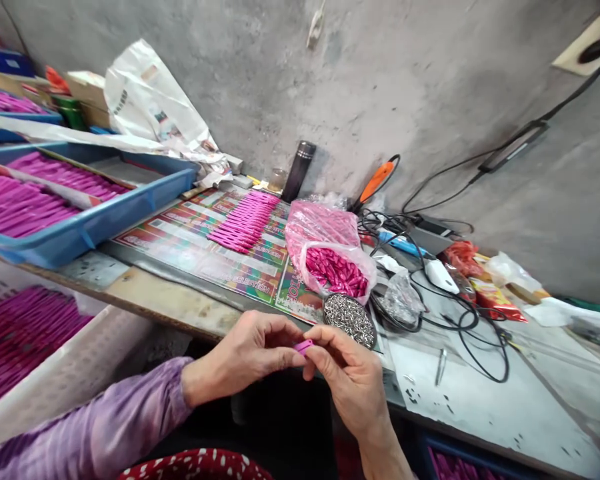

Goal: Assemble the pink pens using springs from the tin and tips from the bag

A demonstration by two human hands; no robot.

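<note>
Over the table's front edge, my left hand (250,353) and my right hand (353,373) meet, thumbs and fingers closed in a pinch. Between the fingertips shows a small magenta piece (303,346), gripped from both sides and mostly hidden; its exact kind is unclear. Just beyond my right hand sits a round dish of small shiny metal pins (350,320). Behind that dish, an open pink plastic bag (323,223) holds many small glossy magenta parts (335,270). Farther left, a row of slim magenta pieces (245,221) lies side by side on a printed sheet (200,257).
Blue trays (95,230) of magenta pieces stand at left, above a white perforated basket (75,377). A dark flask (300,170) stands by the wall. Tangled black cables (473,320), an orange-handled tool (377,180) and a crinkled clear bag (403,297) crowd the right side.
</note>
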